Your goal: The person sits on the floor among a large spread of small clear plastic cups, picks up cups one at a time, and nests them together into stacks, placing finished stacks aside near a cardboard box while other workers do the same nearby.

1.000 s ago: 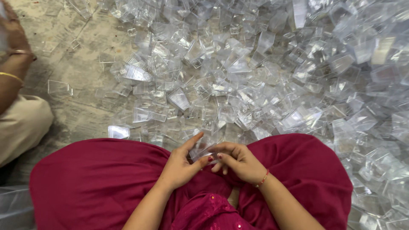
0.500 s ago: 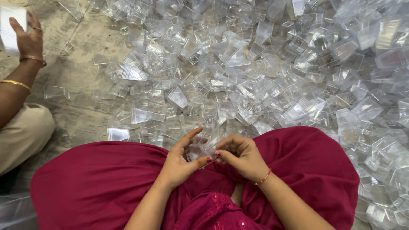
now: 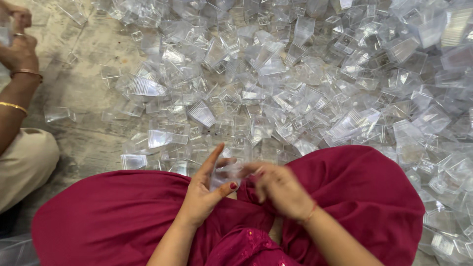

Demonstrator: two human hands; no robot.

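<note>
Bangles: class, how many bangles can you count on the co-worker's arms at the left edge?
2. A gold bangle circles the wrist by the raised hand, and a second gold bangle sits lower on the other forearm. More may be hidden beyond the frame edge.

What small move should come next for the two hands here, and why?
Probably steady the right hand on the clear cup. The left hand pinches it over the lap, while the right is blurred at its edge, so its grip cannot be judged.

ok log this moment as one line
left hand: holds clear plastic cup | right hand: on cup, blurred | floor: cup pile | co-worker's hand at left
</note>
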